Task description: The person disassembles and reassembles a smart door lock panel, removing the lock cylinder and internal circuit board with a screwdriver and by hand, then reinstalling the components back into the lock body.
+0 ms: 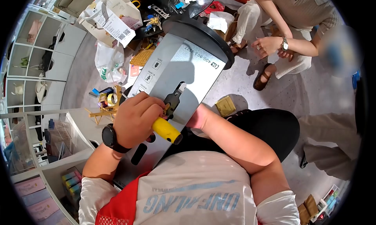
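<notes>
A grey metal panel (156,68) with printed icons and a phone number lies slanted across my lap, with a round black disc (207,33) at its upper end. My left hand (141,117), wearing a black watch, is closed around a dark metal part with a yellow handle (166,130) sticking out toward me. That part sits against the panel, beside a slot with a rounded end. My right hand (197,117) reaches under the panel's right edge; its fingers are hidden beneath it.
Another person (305,41) sits at the upper right with hands together. A black table (192,6) with keys and clutter stands ahead, a paper bag (117,13) beside it. White shelves (43,49) line the left. A gold box (225,105) lies on the floor.
</notes>
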Demonstrator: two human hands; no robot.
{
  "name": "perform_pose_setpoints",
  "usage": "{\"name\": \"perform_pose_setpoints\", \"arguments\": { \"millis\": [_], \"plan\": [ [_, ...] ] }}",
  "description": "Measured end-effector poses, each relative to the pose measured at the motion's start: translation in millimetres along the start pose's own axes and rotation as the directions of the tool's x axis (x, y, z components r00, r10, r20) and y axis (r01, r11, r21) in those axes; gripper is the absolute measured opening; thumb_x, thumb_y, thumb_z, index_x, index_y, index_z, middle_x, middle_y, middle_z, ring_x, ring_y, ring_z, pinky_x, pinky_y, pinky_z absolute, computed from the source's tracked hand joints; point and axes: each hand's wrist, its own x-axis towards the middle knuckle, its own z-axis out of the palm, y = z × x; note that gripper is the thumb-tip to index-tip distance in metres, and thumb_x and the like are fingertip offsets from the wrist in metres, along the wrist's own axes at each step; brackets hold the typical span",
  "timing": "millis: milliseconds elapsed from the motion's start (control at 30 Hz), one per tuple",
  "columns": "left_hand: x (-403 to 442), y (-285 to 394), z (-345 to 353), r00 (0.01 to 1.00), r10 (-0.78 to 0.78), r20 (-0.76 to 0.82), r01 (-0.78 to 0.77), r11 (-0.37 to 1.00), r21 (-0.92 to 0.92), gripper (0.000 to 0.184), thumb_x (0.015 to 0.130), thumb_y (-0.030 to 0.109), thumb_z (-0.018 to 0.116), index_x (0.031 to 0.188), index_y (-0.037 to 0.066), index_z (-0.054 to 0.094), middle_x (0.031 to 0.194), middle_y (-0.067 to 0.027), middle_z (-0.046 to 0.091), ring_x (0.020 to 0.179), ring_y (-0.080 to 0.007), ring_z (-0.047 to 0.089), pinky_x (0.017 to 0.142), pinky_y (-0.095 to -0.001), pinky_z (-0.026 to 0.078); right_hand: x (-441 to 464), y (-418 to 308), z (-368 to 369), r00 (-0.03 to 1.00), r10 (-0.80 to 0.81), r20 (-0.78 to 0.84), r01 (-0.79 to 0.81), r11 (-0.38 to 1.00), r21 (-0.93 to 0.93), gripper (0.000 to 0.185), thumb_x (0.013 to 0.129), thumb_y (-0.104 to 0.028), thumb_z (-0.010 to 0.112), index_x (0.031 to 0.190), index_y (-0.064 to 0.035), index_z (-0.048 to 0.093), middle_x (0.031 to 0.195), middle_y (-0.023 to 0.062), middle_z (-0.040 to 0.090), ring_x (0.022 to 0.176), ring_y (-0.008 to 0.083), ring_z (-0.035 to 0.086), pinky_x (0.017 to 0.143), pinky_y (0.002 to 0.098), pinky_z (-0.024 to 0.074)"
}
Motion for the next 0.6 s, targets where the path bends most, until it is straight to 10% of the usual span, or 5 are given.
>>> {"name": "perform_pose_setpoints", "arguments": {
  "millis": [600],
  "plan": [
    [1, 7, 4, 0.993, -0.057, -0.103, 0.052, 0.997, -0.053, 0.026, 0.071, -0.004, 0.081, 0.081, 0.004, 0.058, 0.095, -0.012, 0.068, 0.08, -0.0313, 0.062, 0.07, -0.0385, 0.051, 3, 5, 16, 0.936, -0.248, 0.248, 0.234, 0.968, 0.086, 0.035, 0.103, -0.034, 0.056, 0.123, -0.0054, 0.063, 0.118, 0.0097, 0.07, 0.105, 0.0214, 0.069, 0.095, 0.0384, 0.0568]
  ]
}}
